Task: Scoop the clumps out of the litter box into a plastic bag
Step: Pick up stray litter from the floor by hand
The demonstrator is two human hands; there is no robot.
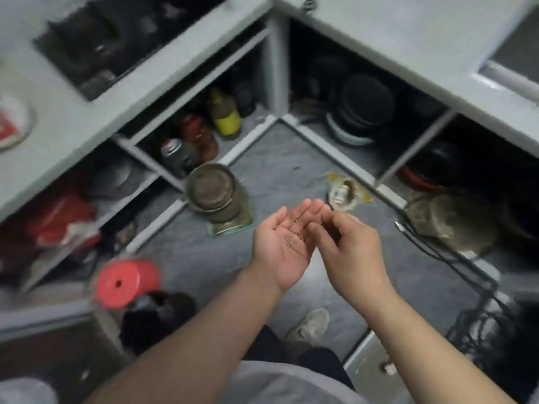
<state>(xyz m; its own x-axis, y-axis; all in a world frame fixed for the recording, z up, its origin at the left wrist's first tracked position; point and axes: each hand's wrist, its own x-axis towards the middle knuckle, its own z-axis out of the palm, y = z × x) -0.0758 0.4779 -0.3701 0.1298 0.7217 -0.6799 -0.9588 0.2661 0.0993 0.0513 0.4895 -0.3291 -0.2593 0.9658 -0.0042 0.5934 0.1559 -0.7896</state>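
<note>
Above the grey floor [280,176]: both hands, held together
Left hand [287,243]: palm up, spread flat; a few tiny grains [294,239] on it
Right hand [347,246]: fingers curled loosely, gripping nothing
Shelf [253,123]: blurred bottles [227,116]
Floor: lidded jar [217,196]
Litter box, bag: neither shows

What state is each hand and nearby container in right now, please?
left hand: open, palm up, a few small grains on it
right hand: empty, fingers curled over the left palm
red-lidded container: lid on
round tin on the floor: lid on
</note>
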